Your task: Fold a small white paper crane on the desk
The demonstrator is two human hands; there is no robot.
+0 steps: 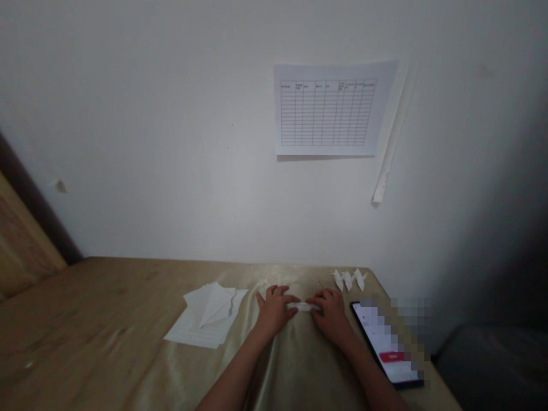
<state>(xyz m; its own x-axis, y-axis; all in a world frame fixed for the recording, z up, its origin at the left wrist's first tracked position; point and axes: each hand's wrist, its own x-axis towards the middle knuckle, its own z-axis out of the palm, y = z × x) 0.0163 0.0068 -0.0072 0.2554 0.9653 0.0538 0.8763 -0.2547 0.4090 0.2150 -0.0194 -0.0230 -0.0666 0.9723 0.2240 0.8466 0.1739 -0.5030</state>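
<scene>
A narrow folded strip of white paper (303, 307) lies level between my two hands, low over the cloth-covered table. My left hand (276, 308) pinches its left end between thumb and fingers. At the right end, my right hand (329, 311) grips it the same way. The fingertips hide both ends of the strip. Just beyond my right hand stand several small folded white paper figures (348, 279), set in a row. To the left of my left hand is a loose stack of white paper sheets (199, 325), with a folded piece (217, 305) on top.
A phone (385, 348) with a lit screen lies right of my right forearm, near the edge of the table (128, 297). Behind the table rises a white wall with a printed table sheet (327, 111) taped up. A wooden panel (25, 240) stands at far left.
</scene>
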